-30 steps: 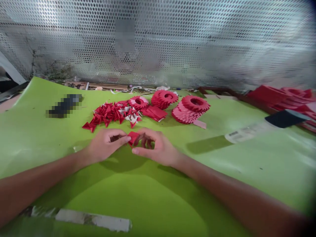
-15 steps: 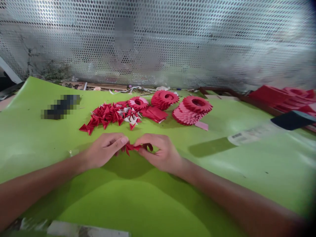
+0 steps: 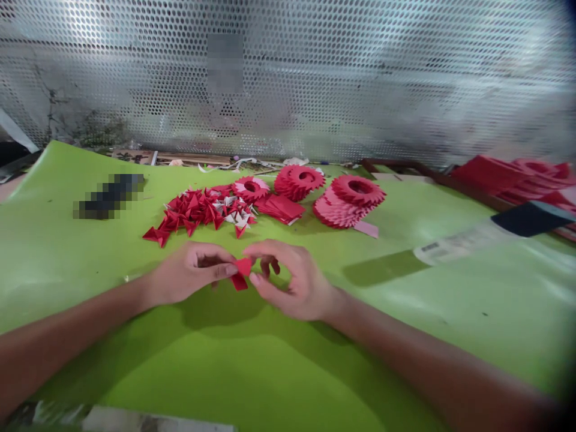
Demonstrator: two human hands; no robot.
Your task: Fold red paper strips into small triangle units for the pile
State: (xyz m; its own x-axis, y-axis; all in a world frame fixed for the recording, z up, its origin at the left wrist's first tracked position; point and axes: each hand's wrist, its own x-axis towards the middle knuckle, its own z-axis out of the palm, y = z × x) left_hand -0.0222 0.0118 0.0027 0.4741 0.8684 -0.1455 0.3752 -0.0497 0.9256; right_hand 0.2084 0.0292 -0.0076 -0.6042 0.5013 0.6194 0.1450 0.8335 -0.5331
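Pinched between the thumb and fingers of my left hand (image 3: 191,273) is a small folded piece of red paper (image 3: 243,267), with a strip of it hanging down. My right hand (image 3: 290,276) is close by on the right, thumb and forefinger apart around the paper's right edge; whether a fingertip touches it I cannot tell. Just beyond my hands lies a pile of red and white folded paper triangles (image 3: 193,210). Beside the pile is a stack of flat red paper pieces (image 3: 281,207).
Behind are a small red-and-pink paper ring (image 3: 251,188), a red ring stack (image 3: 299,182) and a taller pink-and-red one (image 3: 348,203). A clear bottle-like container with a dark end (image 3: 533,219) lies right. A blurred dark object (image 3: 112,195) is left. Perforated metal (image 3: 288,90) stands behind.
The red paper has turned in my left hand, now showing a flat face and a hanging strip. My right thumb and forefinger, earlier pinching it, have moved apart.
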